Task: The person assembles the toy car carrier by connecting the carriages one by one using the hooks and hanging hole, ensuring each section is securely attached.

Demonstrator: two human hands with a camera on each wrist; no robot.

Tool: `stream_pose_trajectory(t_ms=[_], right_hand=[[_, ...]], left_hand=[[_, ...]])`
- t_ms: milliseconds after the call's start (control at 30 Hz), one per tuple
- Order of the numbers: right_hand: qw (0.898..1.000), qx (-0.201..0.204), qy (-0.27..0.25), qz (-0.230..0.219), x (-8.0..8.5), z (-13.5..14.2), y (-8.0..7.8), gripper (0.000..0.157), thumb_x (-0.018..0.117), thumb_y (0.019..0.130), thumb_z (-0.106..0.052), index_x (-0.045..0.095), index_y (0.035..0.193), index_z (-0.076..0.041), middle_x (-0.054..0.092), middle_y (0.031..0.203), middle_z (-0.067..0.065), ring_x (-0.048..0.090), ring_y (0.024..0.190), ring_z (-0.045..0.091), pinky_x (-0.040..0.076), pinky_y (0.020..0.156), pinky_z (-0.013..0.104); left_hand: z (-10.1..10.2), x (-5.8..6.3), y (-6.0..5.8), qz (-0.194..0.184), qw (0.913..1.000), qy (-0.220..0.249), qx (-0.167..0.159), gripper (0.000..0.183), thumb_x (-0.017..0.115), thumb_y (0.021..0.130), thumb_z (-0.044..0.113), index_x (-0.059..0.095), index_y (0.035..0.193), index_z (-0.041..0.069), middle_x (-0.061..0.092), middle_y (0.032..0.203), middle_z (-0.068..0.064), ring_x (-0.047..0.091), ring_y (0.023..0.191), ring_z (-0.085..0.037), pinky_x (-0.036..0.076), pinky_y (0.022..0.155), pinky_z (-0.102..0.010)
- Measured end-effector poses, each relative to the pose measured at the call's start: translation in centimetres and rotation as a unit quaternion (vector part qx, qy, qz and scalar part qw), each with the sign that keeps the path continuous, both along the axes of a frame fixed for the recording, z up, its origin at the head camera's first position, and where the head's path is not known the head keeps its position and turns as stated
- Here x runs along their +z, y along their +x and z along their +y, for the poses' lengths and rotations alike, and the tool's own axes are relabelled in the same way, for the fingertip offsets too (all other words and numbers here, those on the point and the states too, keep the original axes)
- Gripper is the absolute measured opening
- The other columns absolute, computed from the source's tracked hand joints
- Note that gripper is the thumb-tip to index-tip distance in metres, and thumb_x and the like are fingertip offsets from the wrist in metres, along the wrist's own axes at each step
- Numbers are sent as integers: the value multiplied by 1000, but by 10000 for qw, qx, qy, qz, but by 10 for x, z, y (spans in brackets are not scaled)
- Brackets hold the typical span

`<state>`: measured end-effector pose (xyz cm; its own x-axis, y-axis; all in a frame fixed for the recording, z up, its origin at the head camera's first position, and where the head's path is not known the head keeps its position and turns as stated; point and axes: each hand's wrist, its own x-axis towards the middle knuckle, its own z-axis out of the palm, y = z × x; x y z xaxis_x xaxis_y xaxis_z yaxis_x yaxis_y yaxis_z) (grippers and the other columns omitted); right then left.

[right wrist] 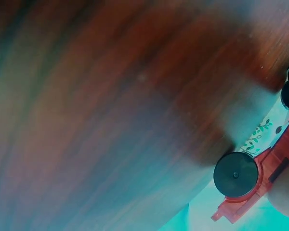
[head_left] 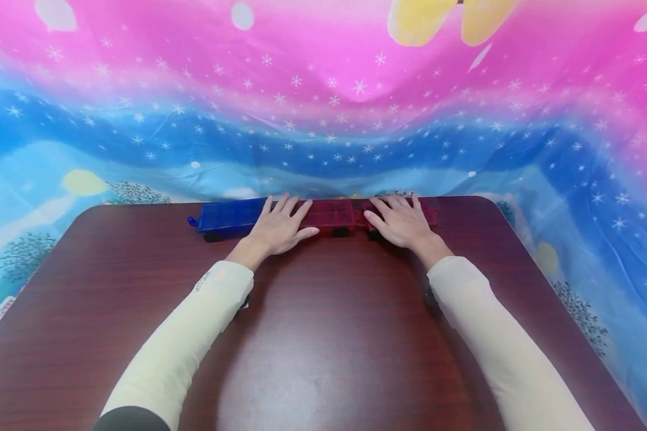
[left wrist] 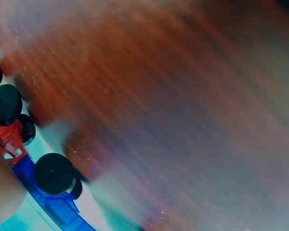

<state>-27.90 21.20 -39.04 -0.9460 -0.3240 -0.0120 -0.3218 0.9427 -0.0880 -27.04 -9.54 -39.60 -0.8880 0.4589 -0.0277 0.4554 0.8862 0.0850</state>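
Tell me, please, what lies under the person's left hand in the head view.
The left hand lies across the blue wagon and the middle red wagon; part of each shows on either side of it. Their adjoining ends are covered there by the hand.

Head cam above looks fwd/down over table (head_left: 323,335), wrist cams tilted close-up, L sharing blue cart (head_left: 229,216) w/ head

Three toy wagons are counted: one blue wagon (head_left: 227,218) and two red wagons (head_left: 331,214). Two hands are seen, one left hand (head_left: 279,227) and one right hand (head_left: 403,225), with two pale sleeves (head_left: 186,335). One table (head_left: 323,347) and one patterned cloth (head_left: 313,78) are shown. In the head view, three dark wheels (head_left: 341,232) are made out; their full number cannot be told.
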Motion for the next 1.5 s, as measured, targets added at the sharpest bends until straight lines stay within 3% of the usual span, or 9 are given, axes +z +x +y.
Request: stream_pose_trajectory(t_ms=[900,1500], right_hand=[[9998,-166,115,40,-1,1,-4,80,16,103,-69,31,161,-17,29,162,16,21,150,39,0,118,65],[9996,-254,107,-13,-2,3,-6,81,16,102,-69,29,162,-17,29,163,17,20,150,39,-1,118,65]], left_hand=[[-3,5,0,-215,9997,56,-105,76,29,105,62,11,165,18,20,166,-14,8,155,-32,-2,121,-59],[-5,5,1,-217,9997,41,-129,77,32,105,62,12,165,19,21,166,-14,8,155,-34,-2,121,-59]])
